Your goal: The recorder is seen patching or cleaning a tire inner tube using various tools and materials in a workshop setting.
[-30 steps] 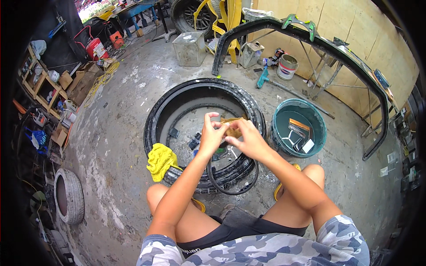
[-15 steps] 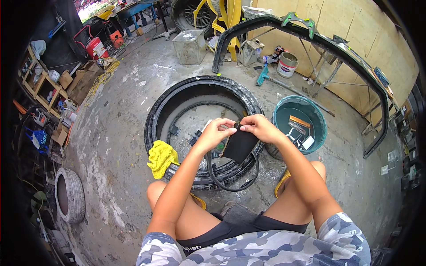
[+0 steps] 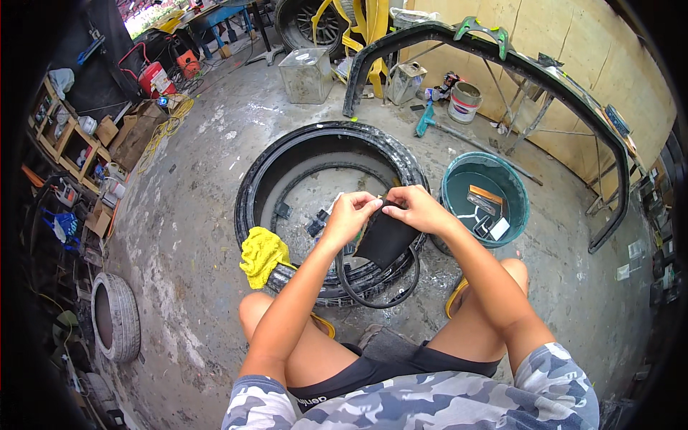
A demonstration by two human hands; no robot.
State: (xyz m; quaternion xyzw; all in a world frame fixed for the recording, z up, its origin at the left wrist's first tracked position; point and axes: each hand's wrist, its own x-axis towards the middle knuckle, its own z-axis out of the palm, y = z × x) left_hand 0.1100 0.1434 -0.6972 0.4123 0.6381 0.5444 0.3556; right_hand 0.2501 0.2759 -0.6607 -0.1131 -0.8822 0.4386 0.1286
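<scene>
A black sheet of sandpaper [image 3: 387, 240] hangs from my fingers, with a thin tan edge along its left side. My right hand [image 3: 421, 209] grips its top edge between thumb and fingers. Beside it, my left hand [image 3: 349, 217] is closed in a pinch at the sheet's upper left corner. Both hands are over a large tire [image 3: 259, 172] lying flat on the floor. A yellow cloth [image 3: 262, 256] drapes over its near left rim. Below the sheet, a thin black hose-like loop [image 3: 413, 281] leans at the tire's near side, partly covered.
To the right stands a teal bucket [image 3: 522, 215] of water holding sanding blocks [image 3: 486, 201]. A long black arch-shaped part [image 3: 616, 161] curves along the right. Behind lie a teal-headed broom [image 3: 424, 122], a paint bucket [image 3: 464, 104] and a metal can [image 3: 307, 77]. Another tire [image 3: 123, 315] stands left.
My fingertips have drawn slightly apart at the sheet's top edge. The sheet has shifted a little and its lower end hangs slightly further left.
</scene>
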